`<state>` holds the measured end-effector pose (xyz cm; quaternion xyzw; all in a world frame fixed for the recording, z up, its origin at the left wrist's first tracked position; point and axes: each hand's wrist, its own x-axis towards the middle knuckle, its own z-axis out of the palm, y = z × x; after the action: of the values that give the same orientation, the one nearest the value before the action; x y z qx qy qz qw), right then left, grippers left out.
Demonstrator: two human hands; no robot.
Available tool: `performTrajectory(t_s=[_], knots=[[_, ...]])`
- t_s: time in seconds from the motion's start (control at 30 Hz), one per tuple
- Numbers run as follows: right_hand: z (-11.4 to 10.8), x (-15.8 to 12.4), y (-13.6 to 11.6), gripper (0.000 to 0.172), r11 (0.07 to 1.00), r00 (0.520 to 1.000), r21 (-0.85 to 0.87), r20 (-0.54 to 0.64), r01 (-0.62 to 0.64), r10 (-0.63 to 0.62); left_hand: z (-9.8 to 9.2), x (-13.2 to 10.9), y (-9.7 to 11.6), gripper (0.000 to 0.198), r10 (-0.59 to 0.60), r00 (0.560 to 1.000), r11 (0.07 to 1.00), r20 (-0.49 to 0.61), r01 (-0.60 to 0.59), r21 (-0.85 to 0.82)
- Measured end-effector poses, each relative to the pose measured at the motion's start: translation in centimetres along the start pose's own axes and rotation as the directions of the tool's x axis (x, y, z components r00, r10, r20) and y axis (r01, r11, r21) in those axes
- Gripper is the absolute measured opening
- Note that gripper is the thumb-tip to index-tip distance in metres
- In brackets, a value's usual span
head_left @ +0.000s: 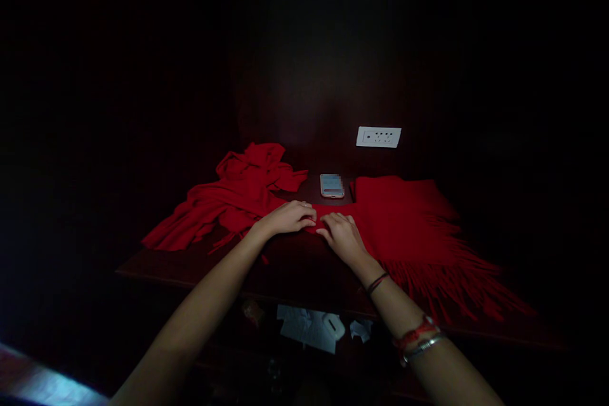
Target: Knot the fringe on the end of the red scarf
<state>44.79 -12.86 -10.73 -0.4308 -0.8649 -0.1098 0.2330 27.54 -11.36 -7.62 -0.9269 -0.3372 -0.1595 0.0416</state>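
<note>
Nearest, a dark recess (259, 344) holds papers (301, 328) and a white object (335, 326). On the surface (304, 273) above, the left hand (288, 217) and right hand (343, 236) curl, apart, at the narrow middle of a red fringed cloth (399, 222) — whether they pinch it, I cannot tell. Even pressure should keep it smooth — no tugging the bunched left side. Beyond: a phone (332, 185).

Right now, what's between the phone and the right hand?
A narrow stretch of the red cloth, plus a sliver of dark tabletop between the cloth and the phone. The head view shows it, just beyond the right hand.
</note>
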Motion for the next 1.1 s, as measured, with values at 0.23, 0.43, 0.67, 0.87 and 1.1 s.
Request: performTrajectory(t_s=[0.23,0.43,0.67,0.87,1.1], knots=[[0.0,0.1,0.0,0.016,0.999,0.999,-0.022,0.014,-0.047,0.047,-0.6,-0.5,-0.8,0.013,-0.007,1.000,1.000,0.006,0.007,-0.024],[0.1,0.2,-0.2,0.019,0.998,0.998,0.022,-0.012,-0.057,0.057,-0.7,-0.4,-0.8,0.016,-0.023,0.999,1.000,0.032,0.023,-0.002],[0.1,0.3,-0.4,0.019,1.000,1.000,-0.009,0.029,-0.012,0.012,-0.5,-0.3,-0.7,0.015,-0.051,0.999,0.998,0.018,0.050,0.023],[0.3,0.2,-0.1,0.019,0.999,0.998,-0.008,0.015,-0.053,0.053,-0.7,-0.5,-1.5,0.017,-0.050,0.998,0.998,-0.031,0.051,0.022],[-0.2,0.3,-0.4,0.028,0.999,1.000,0.032,0.006,-0.006,0.006,-0.4,-0.6,-1.7,0.017,-0.045,0.999,0.998,-0.010,0.045,0.047]])
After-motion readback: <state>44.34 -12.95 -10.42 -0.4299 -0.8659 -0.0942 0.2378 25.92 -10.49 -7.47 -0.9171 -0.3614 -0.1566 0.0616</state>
